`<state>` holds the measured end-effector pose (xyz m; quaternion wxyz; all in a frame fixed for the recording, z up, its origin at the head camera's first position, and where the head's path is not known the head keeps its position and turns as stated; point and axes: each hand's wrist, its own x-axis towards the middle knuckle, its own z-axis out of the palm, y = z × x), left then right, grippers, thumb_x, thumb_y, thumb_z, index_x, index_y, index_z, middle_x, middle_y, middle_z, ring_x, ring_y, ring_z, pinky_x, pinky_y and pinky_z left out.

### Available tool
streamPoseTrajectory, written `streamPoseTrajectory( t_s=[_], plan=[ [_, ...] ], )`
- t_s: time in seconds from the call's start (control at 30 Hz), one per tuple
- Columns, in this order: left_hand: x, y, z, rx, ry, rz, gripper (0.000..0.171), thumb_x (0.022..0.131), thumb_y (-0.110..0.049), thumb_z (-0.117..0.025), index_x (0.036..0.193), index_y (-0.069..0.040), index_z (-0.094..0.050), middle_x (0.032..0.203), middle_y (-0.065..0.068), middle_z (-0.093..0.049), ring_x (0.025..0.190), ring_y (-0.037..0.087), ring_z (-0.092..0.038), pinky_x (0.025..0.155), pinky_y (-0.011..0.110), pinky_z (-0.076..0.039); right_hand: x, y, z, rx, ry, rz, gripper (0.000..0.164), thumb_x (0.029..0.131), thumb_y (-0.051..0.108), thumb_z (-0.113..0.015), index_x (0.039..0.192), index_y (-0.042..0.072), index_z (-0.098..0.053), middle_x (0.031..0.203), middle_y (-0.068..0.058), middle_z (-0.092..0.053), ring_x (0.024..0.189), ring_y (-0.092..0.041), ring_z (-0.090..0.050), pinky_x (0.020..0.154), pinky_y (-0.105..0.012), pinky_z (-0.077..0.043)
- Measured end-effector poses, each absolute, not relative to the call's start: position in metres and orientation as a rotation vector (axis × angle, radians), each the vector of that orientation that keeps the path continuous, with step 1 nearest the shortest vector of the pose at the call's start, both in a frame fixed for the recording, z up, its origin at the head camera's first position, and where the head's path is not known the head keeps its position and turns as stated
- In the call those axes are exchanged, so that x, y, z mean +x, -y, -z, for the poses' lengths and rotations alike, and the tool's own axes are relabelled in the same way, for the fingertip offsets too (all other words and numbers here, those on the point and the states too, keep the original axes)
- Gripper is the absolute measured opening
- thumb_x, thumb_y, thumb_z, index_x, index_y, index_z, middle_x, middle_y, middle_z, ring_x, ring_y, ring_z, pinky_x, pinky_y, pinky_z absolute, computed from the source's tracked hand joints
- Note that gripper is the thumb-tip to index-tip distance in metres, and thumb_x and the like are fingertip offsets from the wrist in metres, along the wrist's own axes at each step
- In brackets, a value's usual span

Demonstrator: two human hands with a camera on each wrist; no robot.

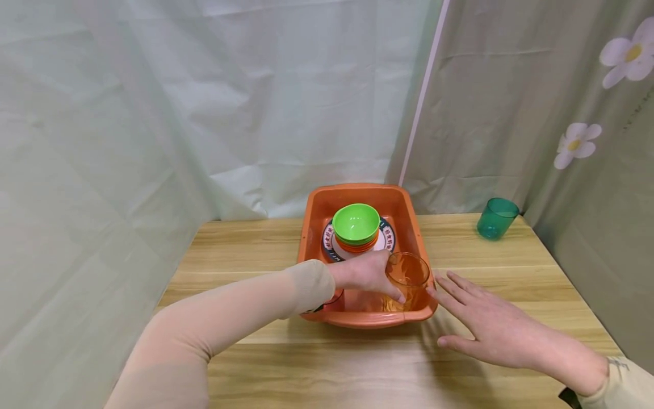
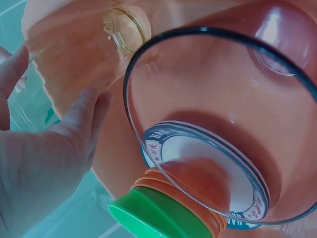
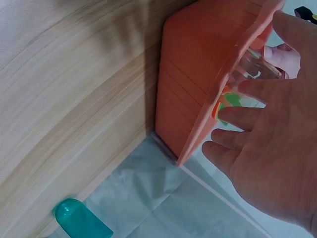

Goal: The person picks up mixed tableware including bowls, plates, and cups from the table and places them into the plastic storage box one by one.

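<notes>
An orange basin (image 1: 365,318) stands on the table. Inside its near right corner is a clear amber cup (image 1: 409,272), and my left hand (image 1: 370,272) grips it with the thumb on the near side and fingers behind. Under my left wrist, a clear reddish cup (image 1: 334,302) sits partly hidden; its large round rim fills much of the left wrist view. Green and orange stacked bowls (image 1: 356,224) rest on a patterned plate (image 1: 388,234) at the basin's far side. My right hand (image 1: 490,324) is spread, palm down, beside the basin's right rim, holding nothing.
A teal cup (image 1: 497,218) leans at a tilt near the table's far right corner, close to the curtain. Pale curtains (image 1: 306,113) hang behind the table and along both sides. The wooden tabletop (image 1: 327,369) extends around the basin.
</notes>
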<state>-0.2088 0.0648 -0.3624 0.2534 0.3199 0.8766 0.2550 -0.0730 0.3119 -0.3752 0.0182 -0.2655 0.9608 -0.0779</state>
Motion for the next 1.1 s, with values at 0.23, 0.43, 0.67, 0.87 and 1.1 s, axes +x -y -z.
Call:
streamPoseTrajectory(
  t_s=[0.23, 0.43, 0.67, 0.87, 1.1],
  plan=[
    [-0.207, -0.062, 0.36, 0.841, -2.374, -0.69, 0.084, 0.075, -0.039, -0.093, 0.136, -0.002, -0.048, 0.114, 0.003, -0.059, 0.097, 0.012, -0.057, 0.086, 0.024, -0.051, -0.073, -0.313, 0.374, -0.855, -2.977, 0.232, 0.084, 0.095, 0.074, -0.046, 0.16, 0.022, -0.038, 0.165, -0.01, -0.031, 0.149, -0.038, -0.03, 0.11, -0.057, -0.04],
    [-0.205, -0.06, 0.359, 0.829, -2.343, -0.698, 0.089, 0.075, -0.036, -0.094, 0.141, -0.002, -0.045, 0.121, 0.007, -0.06, 0.099, 0.012, -0.058, 0.086, 0.024, -0.052, -0.072, -0.315, 0.376, -0.854, -2.968, 0.214, 0.085, 0.095, 0.073, -0.047, 0.16, 0.019, -0.039, 0.163, -0.013, -0.035, 0.147, -0.04, -0.033, 0.109, -0.058, -0.041],
    [-0.203, -0.045, 0.348, 0.826, -2.325, -0.669, 0.113, 0.075, -0.047, -0.091, 0.159, -0.005, -0.028, 0.151, 0.008, -0.047, 0.131, 0.015, -0.049, 0.109, 0.032, -0.042, -0.072, -0.318, 0.376, -0.808, -2.99, 0.245, 0.085, 0.094, 0.073, -0.05, 0.159, 0.02, -0.041, 0.162, -0.014, -0.036, 0.146, -0.041, -0.034, 0.108, -0.059, -0.041],
    [-0.204, -0.021, 0.334, 0.823, -2.357, -0.654, 0.119, 0.079, -0.066, -0.078, 0.165, -0.015, -0.016, 0.166, 0.001, -0.027, 0.147, 0.013, -0.03, 0.119, 0.038, -0.03, -0.075, -0.321, 0.372, -0.774, -3.009, 0.271, 0.085, 0.093, 0.071, -0.055, 0.157, 0.015, -0.044, 0.161, -0.016, -0.038, 0.146, -0.044, -0.034, 0.108, -0.062, -0.04],
    [-0.2, 0.008, 0.32, 0.923, -2.51, -0.628, 0.106, 0.087, -0.072, -0.066, 0.165, -0.019, -0.019, 0.17, 0.004, -0.016, 0.153, 0.022, -0.021, 0.121, 0.042, -0.025, -0.078, -0.327, 0.36, -0.716, -3.042, 0.303, 0.085, 0.093, 0.069, -0.059, 0.158, 0.017, -0.041, 0.163, -0.015, -0.034, 0.148, -0.044, -0.029, 0.108, -0.064, -0.038]
  ],
)
